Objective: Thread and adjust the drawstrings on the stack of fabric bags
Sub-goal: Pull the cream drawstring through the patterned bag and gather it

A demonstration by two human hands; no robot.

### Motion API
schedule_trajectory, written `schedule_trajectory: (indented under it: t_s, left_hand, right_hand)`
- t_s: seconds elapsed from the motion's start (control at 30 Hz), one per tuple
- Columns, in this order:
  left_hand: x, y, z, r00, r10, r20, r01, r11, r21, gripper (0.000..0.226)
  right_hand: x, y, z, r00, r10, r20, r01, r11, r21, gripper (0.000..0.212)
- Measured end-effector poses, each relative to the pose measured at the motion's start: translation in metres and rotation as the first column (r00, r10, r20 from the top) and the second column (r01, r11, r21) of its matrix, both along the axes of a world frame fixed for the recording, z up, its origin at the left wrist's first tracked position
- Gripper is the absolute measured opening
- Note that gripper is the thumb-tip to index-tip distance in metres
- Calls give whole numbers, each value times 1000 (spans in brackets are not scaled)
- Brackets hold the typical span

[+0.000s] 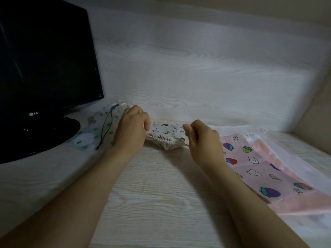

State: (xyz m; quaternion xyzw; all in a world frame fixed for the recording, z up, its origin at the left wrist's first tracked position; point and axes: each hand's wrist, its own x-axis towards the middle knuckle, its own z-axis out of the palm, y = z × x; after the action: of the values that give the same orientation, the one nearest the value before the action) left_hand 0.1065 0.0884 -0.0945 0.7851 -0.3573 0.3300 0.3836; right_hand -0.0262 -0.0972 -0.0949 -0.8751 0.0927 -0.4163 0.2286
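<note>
At the left edge of the worktop (152, 185) stands a dark monitor (44, 68). Just beside its base lies a sheer green-print bag (89, 135) with a dark cord (107, 126) trailing over it, probably set aside out of the working space.

The left hand (132, 127) comes next. Its fingers are curled down and pinch the left end of a small white bag (166, 136), likely to anchor the cloth while the string is drawn. This bag lies near the far edge, about midway along it, between the two hands. Its gathered mouth runs left to right, parallel to the far edge, and faces the near edge, while the printed body lies behind it.

A thin pale drawstring (185, 144) leaves the right end of the mouth and goes into the right hand (202, 140), whose fingers are bunched and seem to pinch it, though the contact is partly hidden.

Toward the right edge, flat pink bags (259, 167) lie stacked, probably awaiting their turn.
</note>
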Motion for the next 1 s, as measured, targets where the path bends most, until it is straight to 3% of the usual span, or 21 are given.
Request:
schedule_trajectory:
  t_s: [0.1, 0.3, 0.5, 0.67, 0.87, 1.0]
  left_hand:
    - [9, 7, -3, 995, 83, 47, -89, 985, 149, 39]
    - [23, 8, -8, 981, 178, 81, -194, 937, 289, 30]
    - [7, 8, -2, 989, -15, -148, 50, 971, 233, 42]
    - [4, 10, -2, 978, -12, -206, 58, 974, 219, 40]
    - [7, 8, -10, 996, -75, -42, 82, 974, 212, 16]
    - [7, 6, -8, 996, 3, 85, -24, 969, 244, 5]
  right_hand:
    - [-2, -6, -2, 987, -136, -86, 124, 983, -133, 39]
    - [-1, -7, 2, 925, -325, -197, 265, 923, -281, 36]
    - [-11, -6, -2, 949, -165, -268, 82, 952, -296, 31]
    - [-16, -4, 2, 944, -103, -313, 4, 954, -301, 24]
    - [-9, -10, -4, 963, -118, -241, 35, 946, -323, 14]
    - [-6, -13, -6, 970, -92, -225, 22, 955, -295, 15]
